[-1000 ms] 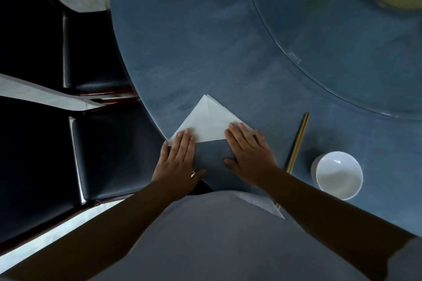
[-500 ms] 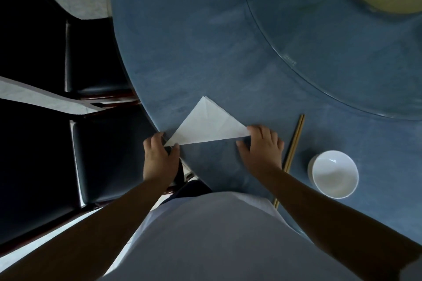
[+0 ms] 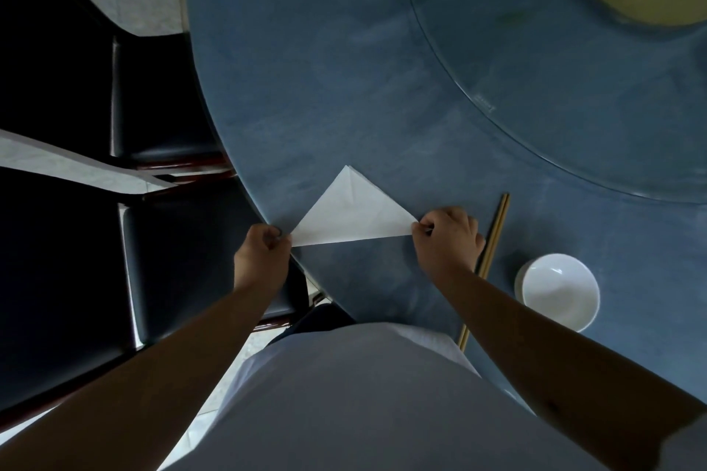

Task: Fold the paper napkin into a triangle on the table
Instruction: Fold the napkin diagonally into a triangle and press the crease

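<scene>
A white paper napkin (image 3: 350, 216), folded into a triangle, lies flat on the blue round table (image 3: 325, 88) near its left front edge, apex pointing away from me. My left hand (image 3: 262, 254) pinches the triangle's left corner at the table's rim. My right hand (image 3: 447, 237) pinches its right corner between thumb and fingers. The long folded edge runs between both hands.
A pair of wooden chopsticks (image 3: 493, 241) lies just right of my right hand. A white bowl (image 3: 558, 291) stands further right. A glass turntable (image 3: 574, 88) covers the table's far right. Two black chairs (image 3: 168, 260) stand left of the table.
Both hands slid outward from pressing flat on the napkin's folded edge to its two corners and now pinch them. The napkin has stayed in place.
</scene>
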Demonstrator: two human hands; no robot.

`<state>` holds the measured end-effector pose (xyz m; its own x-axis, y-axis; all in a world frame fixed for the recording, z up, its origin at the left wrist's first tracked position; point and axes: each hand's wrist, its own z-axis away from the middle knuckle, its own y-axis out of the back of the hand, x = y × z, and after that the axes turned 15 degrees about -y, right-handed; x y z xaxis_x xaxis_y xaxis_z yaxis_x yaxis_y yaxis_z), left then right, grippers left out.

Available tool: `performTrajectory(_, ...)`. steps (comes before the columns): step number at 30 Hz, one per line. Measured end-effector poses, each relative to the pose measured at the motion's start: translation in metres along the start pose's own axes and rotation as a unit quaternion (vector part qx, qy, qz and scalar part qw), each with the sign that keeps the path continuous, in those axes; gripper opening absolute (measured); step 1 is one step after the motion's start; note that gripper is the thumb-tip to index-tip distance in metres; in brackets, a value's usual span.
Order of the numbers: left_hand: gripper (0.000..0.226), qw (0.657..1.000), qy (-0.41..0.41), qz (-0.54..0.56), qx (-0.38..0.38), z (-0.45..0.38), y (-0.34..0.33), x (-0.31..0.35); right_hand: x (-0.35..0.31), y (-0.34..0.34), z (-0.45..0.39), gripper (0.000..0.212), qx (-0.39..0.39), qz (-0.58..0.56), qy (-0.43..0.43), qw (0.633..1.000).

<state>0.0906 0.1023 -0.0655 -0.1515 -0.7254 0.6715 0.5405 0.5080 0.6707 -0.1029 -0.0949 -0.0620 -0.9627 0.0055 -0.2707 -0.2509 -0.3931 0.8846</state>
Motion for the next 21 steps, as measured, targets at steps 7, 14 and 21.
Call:
performTrajectory(7, 0.010, 0.999, -0.003, 0.037, 0.007, 0.004, 0.002, -0.003, 0.001, 0.004, 0.002, 0.010, -0.013, -0.019, 0.002, 1.000)
performTrajectory(14, 0.021, 1.000, -0.025, -0.008, 0.010, 0.008, 0.004, 0.004, -0.003, 0.007, 0.008, 0.022, 0.015, -0.014, -0.009, 1.000)
performTrajectory(21, 0.076, 0.829, -0.440, -0.303, -0.166, 0.042, -0.022, 0.036, -0.019, -0.009, 0.030, 0.062, 0.017, 0.112, 0.328, 0.938)
